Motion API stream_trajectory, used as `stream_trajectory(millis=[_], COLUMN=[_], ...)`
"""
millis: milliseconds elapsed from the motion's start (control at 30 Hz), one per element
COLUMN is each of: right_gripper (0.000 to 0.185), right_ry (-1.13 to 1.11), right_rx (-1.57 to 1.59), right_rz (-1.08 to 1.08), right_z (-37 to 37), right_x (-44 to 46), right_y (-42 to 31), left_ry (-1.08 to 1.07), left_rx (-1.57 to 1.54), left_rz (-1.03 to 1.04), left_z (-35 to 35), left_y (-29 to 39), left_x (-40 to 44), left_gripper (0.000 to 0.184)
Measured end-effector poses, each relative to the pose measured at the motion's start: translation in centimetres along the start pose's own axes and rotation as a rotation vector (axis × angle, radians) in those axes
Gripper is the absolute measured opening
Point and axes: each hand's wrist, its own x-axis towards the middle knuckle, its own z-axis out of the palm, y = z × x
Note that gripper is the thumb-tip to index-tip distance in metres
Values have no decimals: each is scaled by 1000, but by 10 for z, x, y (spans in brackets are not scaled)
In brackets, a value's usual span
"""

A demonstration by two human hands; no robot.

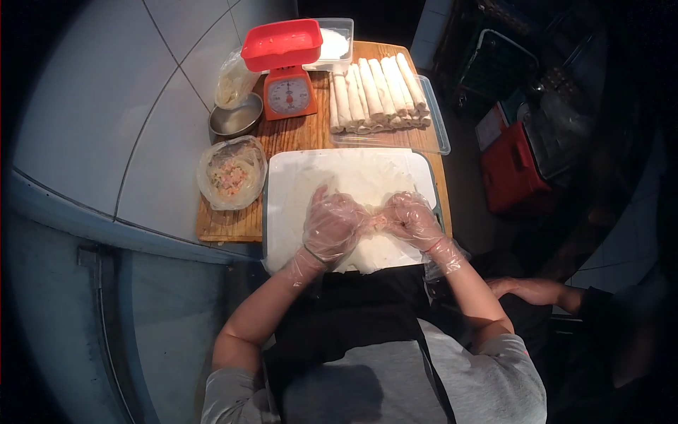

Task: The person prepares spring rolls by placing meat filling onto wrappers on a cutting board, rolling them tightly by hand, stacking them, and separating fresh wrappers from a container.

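My left hand point(335, 225) and my right hand point(411, 220) both wear clear plastic gloves and meet over a cutting board point(282, 169). Between them is a small lump of pinkish-orange filling point(377, 222), gripped by the fingers of both hands. Beneath it, a thin whitish wrapper sheet point(374, 254) lies across the board. The glove film and its shine hide some of the fingertips. To the left of the board stands a bowl lined with a plastic bag, holding more chopped filling point(229, 177).
White rolls point(378, 88) are stacked on a plastic lid point(439, 127) at the back right. An orange kitchen scale point(289, 94) with a red tray point(282, 46), a metal bowl point(236, 116) and a plastic tub point(342, 42) stand behind. Another person's hand point(519, 290) is at the right.
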Motion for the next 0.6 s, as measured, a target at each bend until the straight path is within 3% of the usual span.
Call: stream_trajectory(millis=[67,133,233,367,467,600], right_gripper=[29,26,36,37,46,58], right_ry=[22,96,-31,65,-40,-33], right_rx=[92,235,333,62,133,-27], right_rz=[-7,-6,136,-38,56,9], right_z=[-3,-8,-6,-9,-7,-9], right_x=[1,2,-3,2,-3,-4], right_y=[-3,-14,-4,-16,-7,1], left_ry=[101,-20,-100,57,-121,-80], left_rx=[-53,-39,-8,-59,-161,-211], left_rz=[15,-6,7,81,-27,-34], left_z=[-1,5,11,-3,0,-6], left_y=[4,2,-3,0,-7,-11], left_x=[2,3,4,4,-2,-6], left_gripper=[15,21,28,34,44,60])
